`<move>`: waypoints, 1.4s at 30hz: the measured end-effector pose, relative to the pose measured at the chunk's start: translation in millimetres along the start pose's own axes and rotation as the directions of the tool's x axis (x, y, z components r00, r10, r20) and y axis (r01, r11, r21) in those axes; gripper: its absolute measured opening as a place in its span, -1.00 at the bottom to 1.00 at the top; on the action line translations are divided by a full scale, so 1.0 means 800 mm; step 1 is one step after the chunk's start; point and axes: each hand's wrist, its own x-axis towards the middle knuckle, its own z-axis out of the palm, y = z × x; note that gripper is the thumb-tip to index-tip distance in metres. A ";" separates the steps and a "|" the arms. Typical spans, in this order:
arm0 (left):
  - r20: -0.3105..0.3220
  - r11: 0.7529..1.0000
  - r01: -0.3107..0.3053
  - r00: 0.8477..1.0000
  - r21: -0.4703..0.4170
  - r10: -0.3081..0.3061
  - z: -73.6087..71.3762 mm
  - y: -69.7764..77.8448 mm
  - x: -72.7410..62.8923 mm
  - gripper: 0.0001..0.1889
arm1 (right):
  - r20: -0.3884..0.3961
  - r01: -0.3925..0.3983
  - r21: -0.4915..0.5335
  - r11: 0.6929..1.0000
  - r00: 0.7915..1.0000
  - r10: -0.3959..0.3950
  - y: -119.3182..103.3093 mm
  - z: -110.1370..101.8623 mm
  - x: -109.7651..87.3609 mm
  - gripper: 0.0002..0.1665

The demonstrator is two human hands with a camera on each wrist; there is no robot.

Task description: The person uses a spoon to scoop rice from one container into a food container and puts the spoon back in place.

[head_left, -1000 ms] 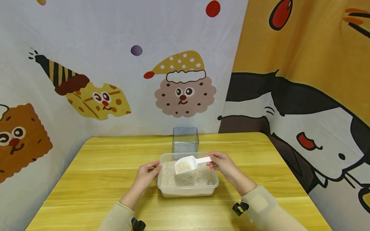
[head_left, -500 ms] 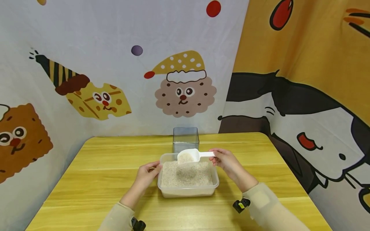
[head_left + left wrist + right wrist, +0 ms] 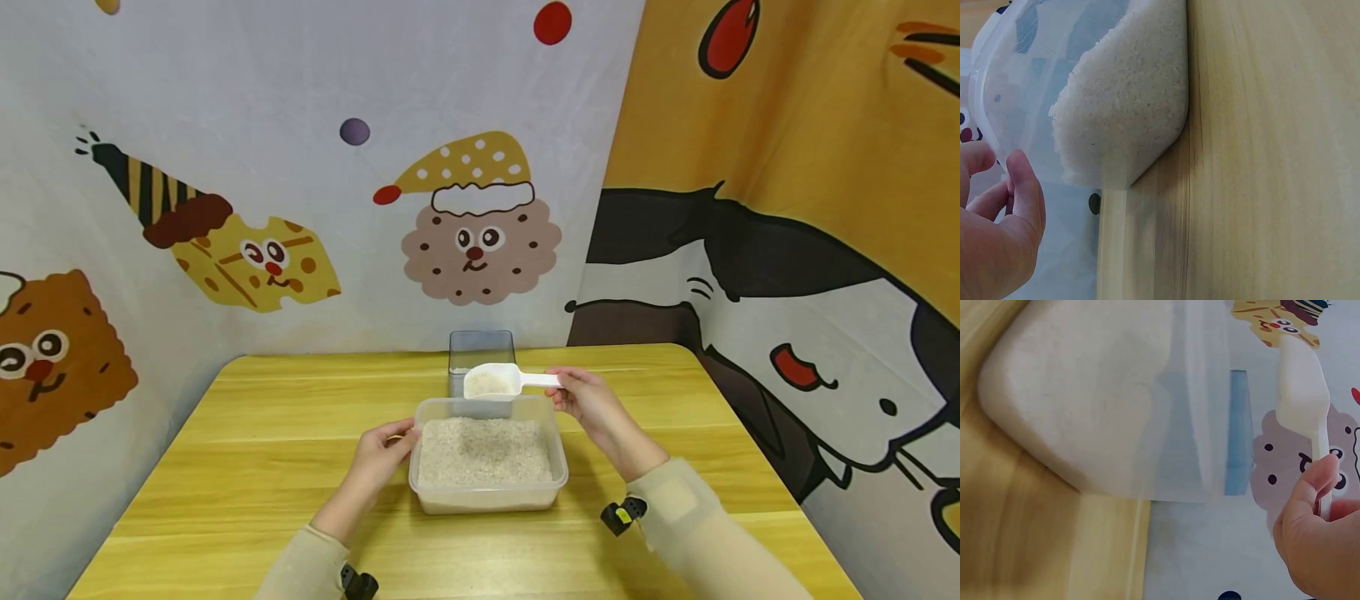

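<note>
A clear plastic container (image 3: 487, 498) filled with rice (image 3: 1129, 94) sits on the table. My left hand (image 3: 377, 457) pinches its rim at the left corner, thumb and fingertips right at the edge in the left wrist view. Above the container's far edge, my right hand (image 3: 588, 408) grips the handle of a white scoop (image 3: 510, 379). Rice lies in the scoop's bowl, which points left. The scoop overlaps a bluish see-through square box (image 3: 482, 343) behind the container in the head view. In the right wrist view the scoop (image 3: 1302, 387) is well above the container's rim.
The wooden table (image 3: 300, 433) has its far edge near a cartoon-printed cloth wall (image 3: 300, 83). The bluish box stands close to that wall, with some pale contents low inside. An orange cartoon cloth (image 3: 825, 150) hangs on the right.
My right hand has raised the scoop of rice and moved it away from me, from over the rice to before the bluish box. The left hand has stayed at the rim.
</note>
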 end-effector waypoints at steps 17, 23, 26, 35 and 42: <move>-0.005 1.000 -0.001 1.000 0.001 0.001 0.000 -0.001 0.000 -0.60 | -0.100 0.041 -0.009 0.999 0.994 -0.042 -0.026 0.005 0.026 -0.62; -0.002 1.000 -0.004 1.000 0.000 0.004 0.000 -0.002 0.001 -0.61 | -0.120 0.057 -0.012 0.998 0.991 -0.058 -0.028 0.002 0.033 -0.59; 0.003 1.000 -0.003 1.000 -0.002 0.003 0.000 -0.002 0.001 -0.61 | -0.139 0.065 -0.026 0.998 0.988 -0.068 -0.029 0.002 0.038 -0.59; 0.004 1.000 -0.003 1.000 0.002 0.003 -0.001 -0.001 0.000 -0.60 | -0.182 0.109 -0.142 0.984 0.974 -0.134 -0.032 0.003 0.047 -0.62; -0.001 1.000 -0.001 1.000 -0.002 0.001 -0.001 -0.001 0.001 -0.61 | -0.191 0.181 -0.241 0.953 0.954 -0.229 -0.035 0.009 0.051 -0.65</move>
